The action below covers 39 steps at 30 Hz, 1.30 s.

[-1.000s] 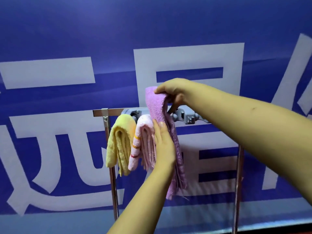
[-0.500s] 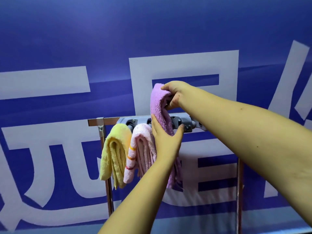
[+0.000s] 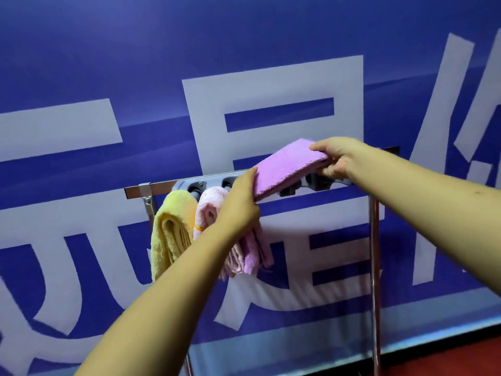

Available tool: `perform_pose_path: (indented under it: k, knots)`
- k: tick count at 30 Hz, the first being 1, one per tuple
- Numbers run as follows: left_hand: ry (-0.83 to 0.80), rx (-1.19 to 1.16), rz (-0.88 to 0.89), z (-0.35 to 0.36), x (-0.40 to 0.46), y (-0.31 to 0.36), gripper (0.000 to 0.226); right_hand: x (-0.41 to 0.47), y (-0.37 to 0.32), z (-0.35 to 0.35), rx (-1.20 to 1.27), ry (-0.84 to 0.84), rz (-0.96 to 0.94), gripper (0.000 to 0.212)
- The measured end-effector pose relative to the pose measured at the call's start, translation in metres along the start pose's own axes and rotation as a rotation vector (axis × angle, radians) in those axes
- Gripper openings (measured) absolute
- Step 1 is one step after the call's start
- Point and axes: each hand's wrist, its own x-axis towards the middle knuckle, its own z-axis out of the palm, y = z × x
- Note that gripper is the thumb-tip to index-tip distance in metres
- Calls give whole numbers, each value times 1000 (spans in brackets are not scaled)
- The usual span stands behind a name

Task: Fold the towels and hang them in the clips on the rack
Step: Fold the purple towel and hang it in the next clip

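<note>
Clips on the grey plastic clip bar point(image 3: 322, 182) are mostly covered by cloth and hands; only a few dark rollers show, so which clip holds what cannot be fully made out. The bar sits on the top rail of a chrome metal rack point(image 3: 373, 229), whose feet are cut off at the lower edge. A folded yellow terry towel point(image 3: 169, 232) hangs from the leftmost clip, and a folded pale pink towel with an orange stripe point(image 3: 210, 206) hangs just beside it, its lower part hidden behind the left forearm. The folded lilac terry towel point(image 3: 287, 165) is held above the bar, tilted up to the right, with more of it dangling below the left hand. The left hand point(image 3: 240, 204) grips its lower left edge, fingers curled under the fold. The right hand point(image 3: 334, 156) pinches the upper right end, thumb beneath and fingers on top. Behind stands a blue banner with large white characters point(image 3: 271, 85), cropped and too partial to read.
</note>
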Motion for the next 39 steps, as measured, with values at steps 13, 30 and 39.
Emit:
perform_pose_path:
  k: [13, 30, 39]
  knots:
    - [-393, 388, 135, -57, 9, 14, 65, -34, 105, -46, 305, -44, 128, 20]
    - [120, 773, 458, -54, -7, 9, 19, 2, 179, 1, 470, -55, 341, 19]
    - [78, 547, 300, -31, -25, 4, 27, 16, 209, 0, 464, -48, 391, 15]
